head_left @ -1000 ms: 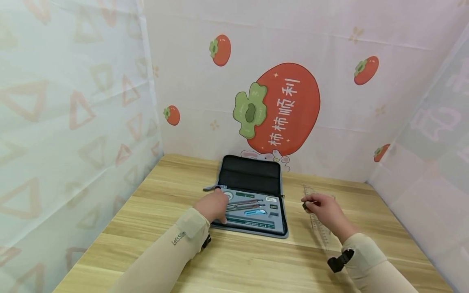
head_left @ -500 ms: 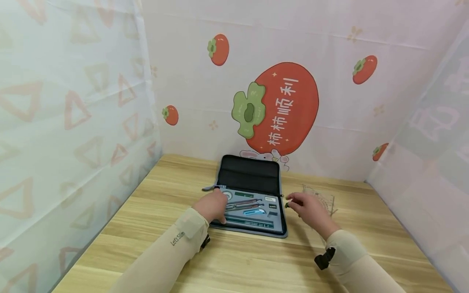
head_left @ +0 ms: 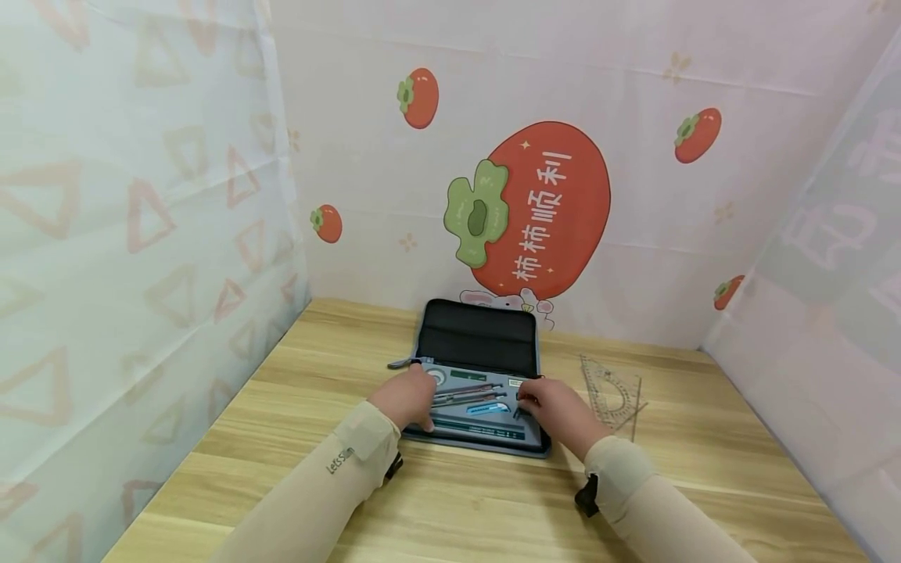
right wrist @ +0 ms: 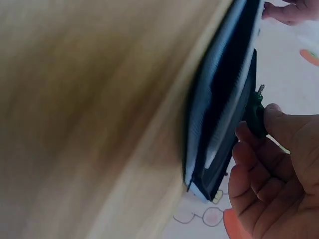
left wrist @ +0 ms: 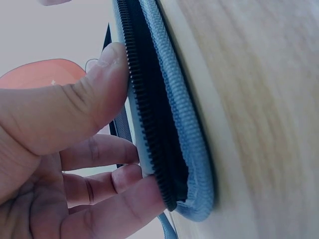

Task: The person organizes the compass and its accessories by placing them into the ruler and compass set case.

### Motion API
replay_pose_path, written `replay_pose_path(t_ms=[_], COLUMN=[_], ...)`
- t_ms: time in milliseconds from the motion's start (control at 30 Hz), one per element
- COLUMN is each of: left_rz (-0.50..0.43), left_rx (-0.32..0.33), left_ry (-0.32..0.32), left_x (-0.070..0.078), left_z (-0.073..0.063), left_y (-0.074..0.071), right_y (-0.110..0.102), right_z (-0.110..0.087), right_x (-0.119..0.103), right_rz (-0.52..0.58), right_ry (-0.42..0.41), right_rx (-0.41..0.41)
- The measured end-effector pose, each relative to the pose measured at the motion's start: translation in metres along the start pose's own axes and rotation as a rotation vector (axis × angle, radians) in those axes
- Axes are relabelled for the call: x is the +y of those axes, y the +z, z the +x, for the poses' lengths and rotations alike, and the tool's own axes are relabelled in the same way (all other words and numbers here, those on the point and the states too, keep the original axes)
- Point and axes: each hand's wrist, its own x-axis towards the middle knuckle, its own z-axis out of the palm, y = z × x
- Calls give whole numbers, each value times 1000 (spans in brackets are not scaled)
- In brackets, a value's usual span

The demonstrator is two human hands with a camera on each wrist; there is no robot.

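Note:
A blue zip case (head_left: 479,336) lies open on the table, its grey tray (head_left: 450,417) filled with drawing tools. My left hand (head_left: 403,397) holds the tray end of the case at the left; in the left wrist view the thumb (left wrist: 107,79) lies on the zip edge and other fingers curl over the rim. Above the tray's right end my right hand (head_left: 559,410) pinches a small dark green piece with a metal tip (right wrist: 255,115) between thumb and finger. The tray holds a blue cutter (head_left: 487,407), compasses (head_left: 468,396) and a long green pencil box (head_left: 479,428).
A transparent set square and protractor (head_left: 612,395) lie on the wooden table (head_left: 450,500) right of the case. Behind the raised lid stands a printed cloth wall (head_left: 366,156), with further cloth on the left and right sides.
My right hand has moved left with the small green piece, from over the rulers to above the tray's right end, uncovering the rulers. The left hand stays at the case.

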Motion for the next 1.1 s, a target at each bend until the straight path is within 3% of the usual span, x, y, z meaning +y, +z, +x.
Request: replay_pose_path(t_ms=[400, 767, 933, 1100], left_rz=[-11, -13, -34, -62], left_rx=[0, 2, -5, -19], left_ry=[-13, -21, -13, -9], left_x=[2, 4, 1, -2], left_z=[-3, -4, -2, 0], left_y=[-4, -2, 0, -1], right_y=[5, -4, -12, -15], right_z=[3, -3, -4, -2], right_x=[2, -5, -11, -17], right_rz=[-74, -147, -104, -87], right_ry=[-70, -141, -92, -20], right_rx=[-32, -88, -202, -260])
